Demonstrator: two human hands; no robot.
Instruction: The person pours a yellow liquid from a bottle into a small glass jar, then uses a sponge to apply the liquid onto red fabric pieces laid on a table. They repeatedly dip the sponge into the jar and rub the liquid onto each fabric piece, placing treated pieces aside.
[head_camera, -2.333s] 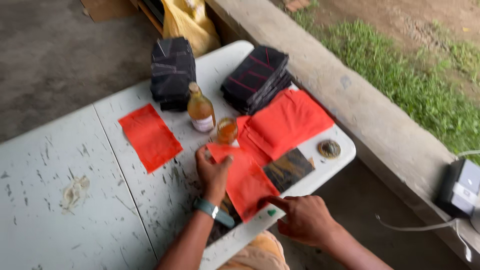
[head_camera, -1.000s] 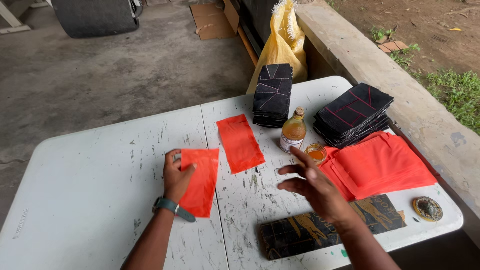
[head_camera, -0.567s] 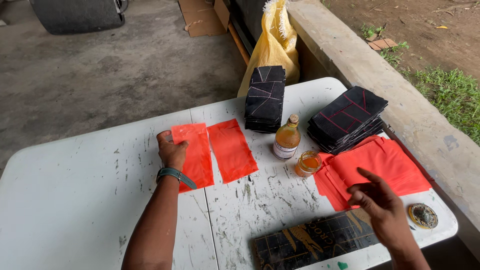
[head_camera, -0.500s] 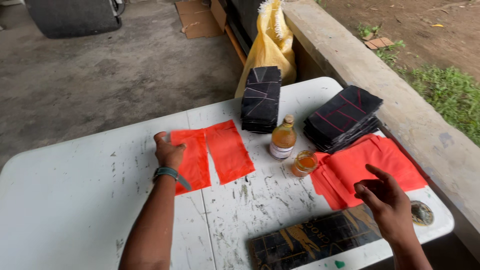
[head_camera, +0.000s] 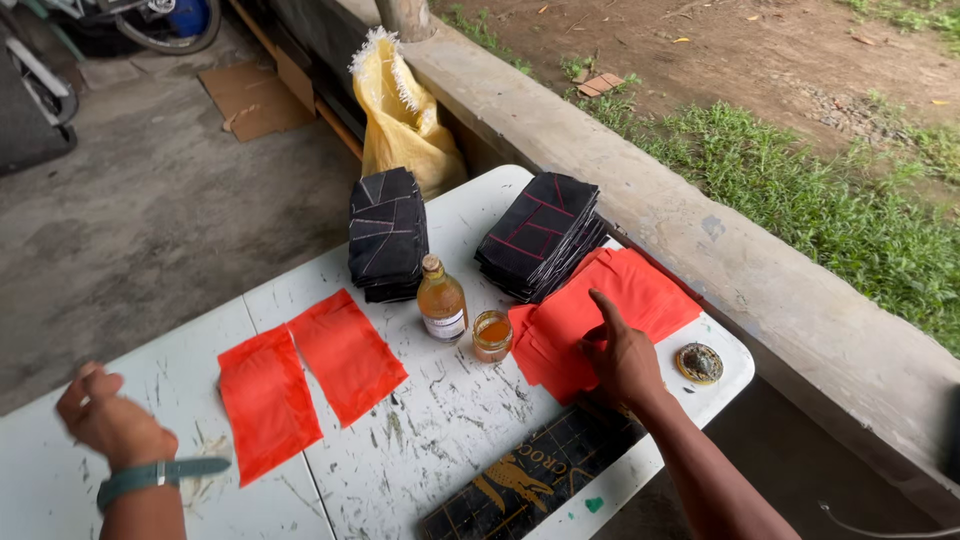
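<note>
Here the right hand (head_camera: 622, 352) rests on the pile of orange sheets (head_camera: 610, 315) at the table's right end, index finger stretched out flat over the top sheet and the other fingers bent; it presses on the pile rather than gripping it. The sheets are bright orange, thin and roughly rectangular, stacked unevenly so that their edges fan out. Two more orange sheets lie singly further left on the white table (head_camera: 440, 440): one (head_camera: 347, 353) just beside the other (head_camera: 267, 398), their near corners almost meeting, both flat. The left hand (head_camera: 108, 420) hovers blurred above the table's left part, fingers loosely curled and holding nothing, well apart from the sheets; a teal wristband (head_camera: 160, 474) circles its wrist.

Between the single sheets and the pile stands a small glass bottle (head_camera: 441, 300), upright, filled with amber liquid and capped. Just beside it sits a low glass jar (head_camera: 492, 335), open, with orange liquid inside. Behind them rest two stacks of black sheets with thin lines on them, one (head_camera: 387, 233) upright-edged and one (head_camera: 540, 235) leaning and fanned. A dark cutting mat (head_camera: 530, 480) lies along the near edge under the right forearm. A small round tin (head_camera: 698, 363) sits at the table's right corner. A yellow sack (head_camera: 400, 115) stands behind the table against the concrete ledge (head_camera: 700, 230).
</note>
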